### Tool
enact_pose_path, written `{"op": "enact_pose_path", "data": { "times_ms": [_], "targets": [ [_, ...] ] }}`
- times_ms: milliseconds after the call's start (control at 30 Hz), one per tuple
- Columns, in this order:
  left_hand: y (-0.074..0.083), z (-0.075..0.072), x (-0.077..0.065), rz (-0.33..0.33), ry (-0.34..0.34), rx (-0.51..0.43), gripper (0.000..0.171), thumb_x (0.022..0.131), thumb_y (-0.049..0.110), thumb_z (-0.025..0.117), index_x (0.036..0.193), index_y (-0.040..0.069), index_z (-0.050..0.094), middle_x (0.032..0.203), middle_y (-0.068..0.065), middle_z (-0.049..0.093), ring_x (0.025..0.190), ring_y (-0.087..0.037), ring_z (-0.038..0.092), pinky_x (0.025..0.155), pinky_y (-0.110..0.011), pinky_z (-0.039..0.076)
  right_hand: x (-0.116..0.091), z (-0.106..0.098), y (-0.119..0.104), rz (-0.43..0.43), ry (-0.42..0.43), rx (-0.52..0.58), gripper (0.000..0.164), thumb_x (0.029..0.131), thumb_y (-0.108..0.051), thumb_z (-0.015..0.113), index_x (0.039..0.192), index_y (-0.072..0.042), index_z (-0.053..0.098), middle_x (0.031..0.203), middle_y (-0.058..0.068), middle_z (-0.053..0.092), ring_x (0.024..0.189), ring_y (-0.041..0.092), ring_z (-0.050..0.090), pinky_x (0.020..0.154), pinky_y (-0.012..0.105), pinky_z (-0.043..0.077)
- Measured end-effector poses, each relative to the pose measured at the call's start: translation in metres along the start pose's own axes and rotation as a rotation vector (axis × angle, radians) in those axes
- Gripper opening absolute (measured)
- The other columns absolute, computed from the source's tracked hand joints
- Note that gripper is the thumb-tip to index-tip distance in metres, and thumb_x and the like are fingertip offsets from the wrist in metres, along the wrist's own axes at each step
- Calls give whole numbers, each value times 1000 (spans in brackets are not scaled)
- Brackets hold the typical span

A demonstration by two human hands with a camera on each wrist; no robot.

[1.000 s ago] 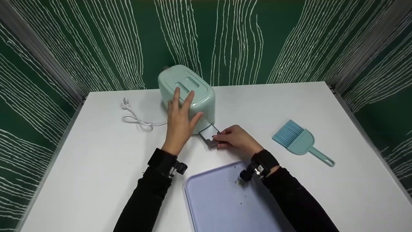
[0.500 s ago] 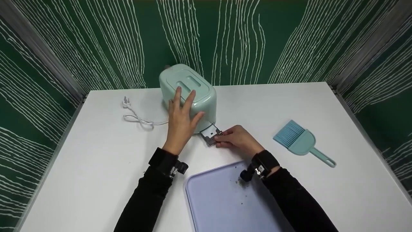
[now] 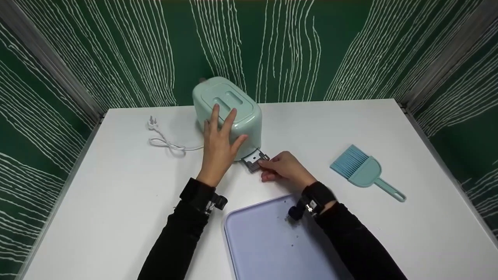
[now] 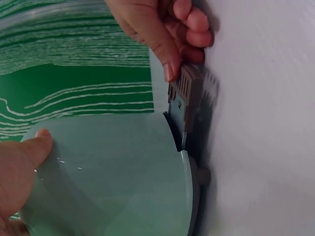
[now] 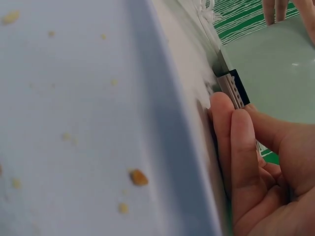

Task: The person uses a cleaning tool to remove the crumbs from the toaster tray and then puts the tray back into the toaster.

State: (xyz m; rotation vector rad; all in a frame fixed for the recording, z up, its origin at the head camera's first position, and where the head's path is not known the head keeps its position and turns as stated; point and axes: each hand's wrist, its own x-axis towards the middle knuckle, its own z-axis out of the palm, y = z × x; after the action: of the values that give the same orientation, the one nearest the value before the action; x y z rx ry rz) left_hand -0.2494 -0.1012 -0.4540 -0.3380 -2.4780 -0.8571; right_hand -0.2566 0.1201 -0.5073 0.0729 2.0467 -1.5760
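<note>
A mint-green toaster with a lid on top stands near the back of the table. My left hand rests on its near end, fingers spread over the lid's edge and thumb against the side. Low on that end, a crumb tray with a grey slotted handle sticks partway out of its slot. My right hand pinches the handle, thumb on top and fingers beneath. In the right wrist view, the fingertips are right at the handle's edge.
A lilac serving tray scattered with crumbs lies under my right forearm. To the right is a blue-green hand brush. The toaster's white cord and plug lie at left. Green patterned walls enclose the table.
The crumb tray has slid a little farther into the toaster, pushed by my right hand. Its grey handle now sits closer to the body. My left hand holds its place.
</note>
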Motion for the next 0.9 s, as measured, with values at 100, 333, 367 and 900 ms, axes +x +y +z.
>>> {"op": "enact_pose_path", "data": {
  "times_ms": [100, 333, 367, 900],
  "targets": [
    [-1, 1, 0, -3, 0, 1, 73, 98, 41, 78, 161, 17, 50, 174, -27, 23, 153, -67, 29, 129, -74, 26, 2, 3, 0, 4, 17, 10, 38, 105, -30, 73, 105, 8, 77, 69, 1, 78, 64, 7, 77, 59, 14, 58],
    [-1, 1, 1, -6, 2, 7, 73, 98, 42, 78, 161, 18, 50, 175, -27, 23, 153, -66, 29, 128, -74, 27, 5, 8, -1, 6, 46, 31, 39, 105, -31, 73, 105, 7, 77, 70, 1, 78, 64, 6, 76, 57, 13, 56],
    [-1, 1, 1, -7, 1, 9, 73, 98, 42, 77, 161, 18, 50, 175, -27, 23, 153, -67, 29, 128, -74, 27, 6, 8, -1, 8, 48, 42, 38, 105, -31, 73, 106, 7, 77, 70, 1, 78, 64, 6, 76, 57, 13, 56],
    [0, 1, 0, 6, 15, 5, 73, 97, 37, 80, 160, 16, 51, 174, -27, 25, 151, -67, 31, 128, -74, 30, 13, 22, -2, -64, 80, 143, 36, 109, -22, 67, 107, 14, 74, 68, 1, 75, 63, 8, 76, 63, 17, 63]
  ]
}}
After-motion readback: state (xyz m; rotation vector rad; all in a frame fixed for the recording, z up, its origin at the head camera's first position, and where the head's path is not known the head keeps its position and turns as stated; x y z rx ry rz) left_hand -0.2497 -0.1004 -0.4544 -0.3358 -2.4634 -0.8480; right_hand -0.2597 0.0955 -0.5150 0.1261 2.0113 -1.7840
